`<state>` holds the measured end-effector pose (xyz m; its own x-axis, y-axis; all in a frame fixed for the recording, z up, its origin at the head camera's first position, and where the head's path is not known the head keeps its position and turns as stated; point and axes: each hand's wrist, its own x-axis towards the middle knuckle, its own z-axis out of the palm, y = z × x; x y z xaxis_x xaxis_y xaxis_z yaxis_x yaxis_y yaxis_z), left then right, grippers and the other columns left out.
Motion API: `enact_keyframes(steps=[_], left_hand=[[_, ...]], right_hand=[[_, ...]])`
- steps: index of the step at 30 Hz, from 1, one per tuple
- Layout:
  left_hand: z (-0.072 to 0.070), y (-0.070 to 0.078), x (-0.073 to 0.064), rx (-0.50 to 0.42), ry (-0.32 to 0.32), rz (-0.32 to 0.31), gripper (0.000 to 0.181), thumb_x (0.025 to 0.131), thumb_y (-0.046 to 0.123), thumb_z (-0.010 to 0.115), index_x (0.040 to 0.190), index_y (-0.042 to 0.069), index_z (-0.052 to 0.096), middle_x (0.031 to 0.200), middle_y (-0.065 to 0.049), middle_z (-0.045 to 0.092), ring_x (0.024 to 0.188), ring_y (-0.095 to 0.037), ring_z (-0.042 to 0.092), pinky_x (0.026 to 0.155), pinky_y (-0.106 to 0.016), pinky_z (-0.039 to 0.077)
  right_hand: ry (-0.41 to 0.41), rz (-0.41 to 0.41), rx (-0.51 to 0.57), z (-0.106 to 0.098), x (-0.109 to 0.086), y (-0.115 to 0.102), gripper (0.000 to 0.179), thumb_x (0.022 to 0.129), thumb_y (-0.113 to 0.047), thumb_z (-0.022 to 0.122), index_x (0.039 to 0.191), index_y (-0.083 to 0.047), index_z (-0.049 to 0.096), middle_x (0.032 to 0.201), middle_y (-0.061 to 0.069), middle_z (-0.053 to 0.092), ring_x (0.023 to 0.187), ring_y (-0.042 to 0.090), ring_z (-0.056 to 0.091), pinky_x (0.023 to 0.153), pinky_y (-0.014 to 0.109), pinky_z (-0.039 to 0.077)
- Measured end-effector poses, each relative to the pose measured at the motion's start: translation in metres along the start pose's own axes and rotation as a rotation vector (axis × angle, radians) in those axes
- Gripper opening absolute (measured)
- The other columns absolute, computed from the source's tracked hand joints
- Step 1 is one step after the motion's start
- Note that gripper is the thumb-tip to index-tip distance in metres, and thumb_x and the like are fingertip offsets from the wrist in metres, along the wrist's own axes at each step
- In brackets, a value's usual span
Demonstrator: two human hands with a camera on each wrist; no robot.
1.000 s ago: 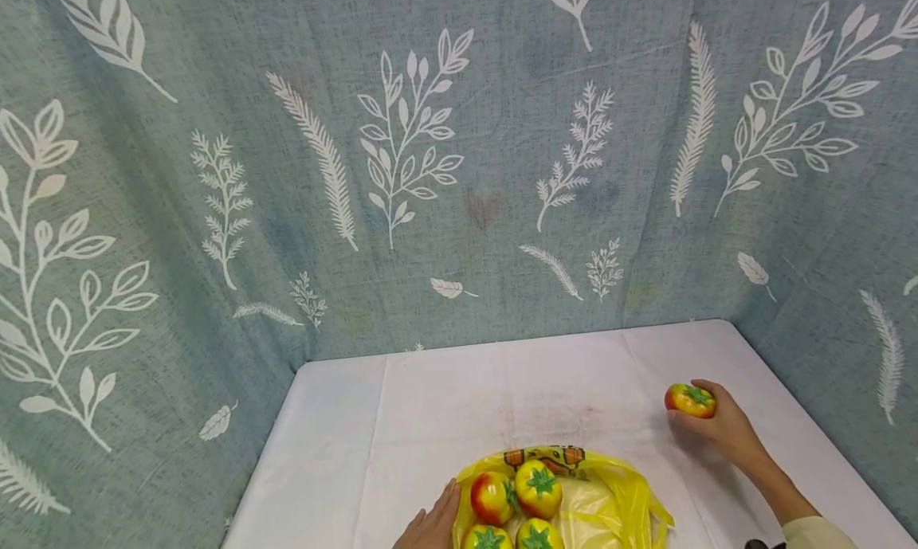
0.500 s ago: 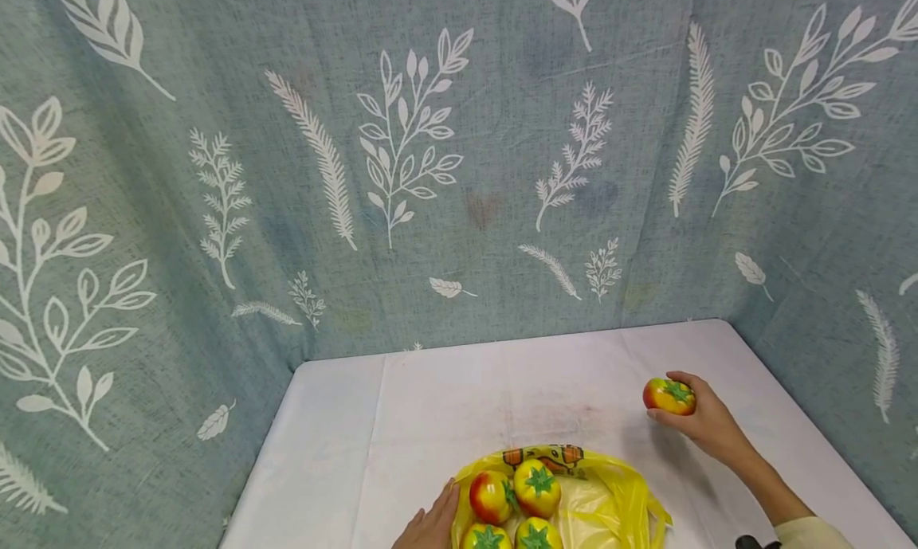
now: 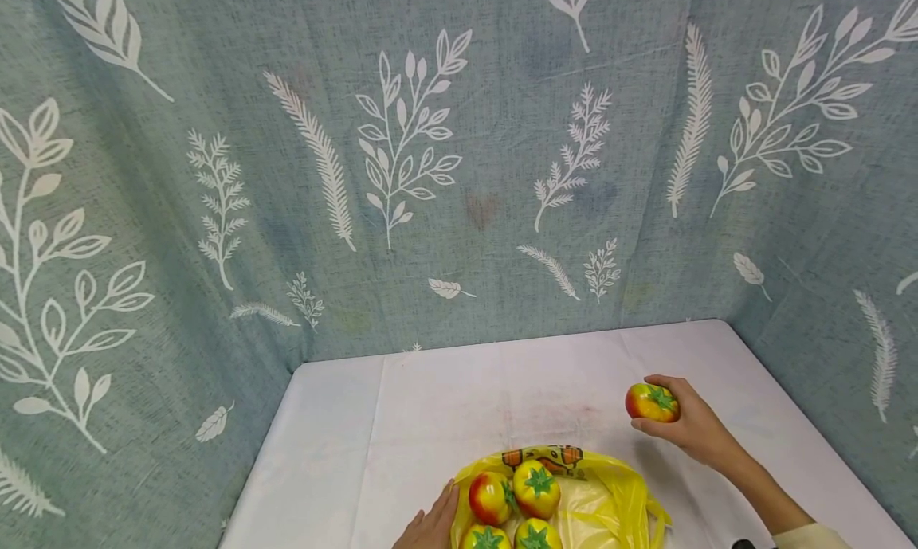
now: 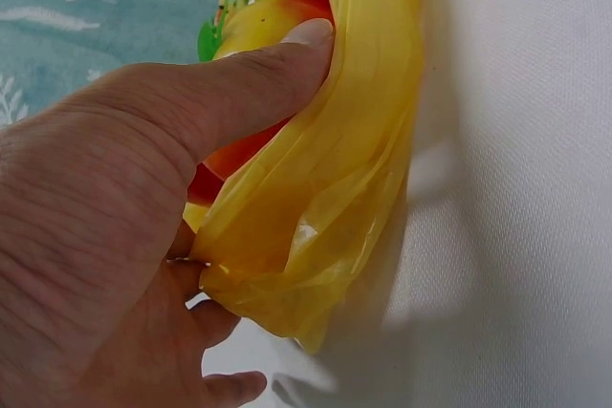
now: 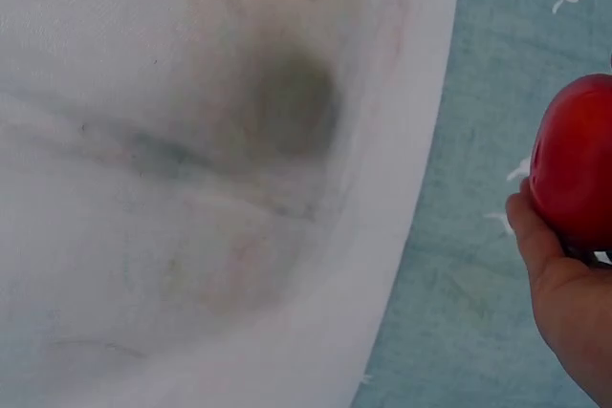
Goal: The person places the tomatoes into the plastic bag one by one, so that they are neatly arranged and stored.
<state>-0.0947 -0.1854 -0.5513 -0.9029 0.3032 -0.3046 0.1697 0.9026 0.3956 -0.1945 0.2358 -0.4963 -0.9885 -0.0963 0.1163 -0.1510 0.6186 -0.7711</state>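
A red-and-yellow tomato (image 3: 651,403) with a star-shaped green leaf top is gripped in my right hand (image 3: 692,425), above the table to the right of the bag. Its underside, seen as a red tomato (image 5: 579,164) in the right wrist view, is smooth. My left hand (image 3: 428,525) is at the left side of a yellow plastic bag (image 3: 631,505). In the left wrist view, its thumb (image 4: 277,69) lies over the bag's rim while the other fingers hold from the outside. Several similar tomatoes (image 3: 536,489) sit inside the bag, crowded at its left.
A white cloth (image 3: 430,405) covers the table, with faint reddish stains behind the bag. Green-blue curtains (image 3: 473,166) with white leaf prints enclose the back and both sides. A small dark object (image 3: 743,544) shows at the bottom edge near the right sleeve.
My right hand has moved left with the tomato, closer to the bag. The left hand, bag and tomatoes inside stay where they were.
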Motion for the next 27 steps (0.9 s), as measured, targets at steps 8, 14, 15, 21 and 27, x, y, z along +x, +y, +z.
enact_keyframes(steps=[8,14,15,21,27], left_hand=[[-0.002,0.004,-0.001,0.009,-0.006,-0.015,0.112,0.066,0.083,0.046,0.145,0.006,0.027,0.148,-0.009,0.029,0.128,-0.024,0.038,0.098,-0.058,0.031],[-0.003,0.004,0.0,0.011,-0.032,-0.02,0.112,0.066,0.083,0.046,0.145,0.006,0.026,0.148,-0.01,0.028,0.129,-0.025,0.037,0.098,-0.058,0.031],[-0.003,0.003,0.001,0.01,-0.031,-0.017,0.112,0.066,0.083,0.046,0.145,0.006,0.026,0.148,-0.01,0.028,0.129,-0.025,0.036,0.098,-0.058,0.031],[-0.003,0.002,0.002,0.011,-0.038,-0.012,0.113,0.066,0.083,0.046,0.145,0.006,0.025,0.148,-0.011,0.027,0.13,-0.026,0.035,0.098,-0.058,0.031],[-0.005,0.004,0.002,0.013,-0.061,-0.039,0.115,0.065,0.085,0.045,0.145,0.003,0.026,0.149,-0.011,0.026,0.132,-0.026,0.033,0.098,-0.059,0.03]], right_hand=[[-0.05,-0.021,0.022,0.006,-0.007,-0.019,0.072,0.07,-0.04,0.079,0.126,-0.011,0.046,0.118,0.012,0.046,0.093,0.025,0.051,0.073,0.03,0.053],[-0.111,-0.066,0.067,0.008,-0.014,-0.032,0.068,0.069,-0.037,0.08,0.123,-0.012,0.047,0.114,0.01,0.047,0.09,0.023,0.052,0.071,0.024,0.052],[-0.123,-0.072,0.069,0.009,-0.014,-0.034,0.069,0.068,-0.038,0.081,0.123,-0.012,0.047,0.113,0.009,0.047,0.091,0.023,0.052,0.072,0.024,0.052],[-0.196,-0.116,0.081,0.012,-0.018,-0.047,0.067,0.067,-0.038,0.081,0.121,-0.018,0.047,0.111,0.004,0.047,0.091,0.022,0.053,0.073,0.022,0.052],[-0.261,-0.167,0.067,0.014,-0.026,-0.056,0.065,0.068,-0.038,0.08,0.12,-0.02,0.046,0.11,0.001,0.047,0.089,0.017,0.054,0.073,0.02,0.051]])
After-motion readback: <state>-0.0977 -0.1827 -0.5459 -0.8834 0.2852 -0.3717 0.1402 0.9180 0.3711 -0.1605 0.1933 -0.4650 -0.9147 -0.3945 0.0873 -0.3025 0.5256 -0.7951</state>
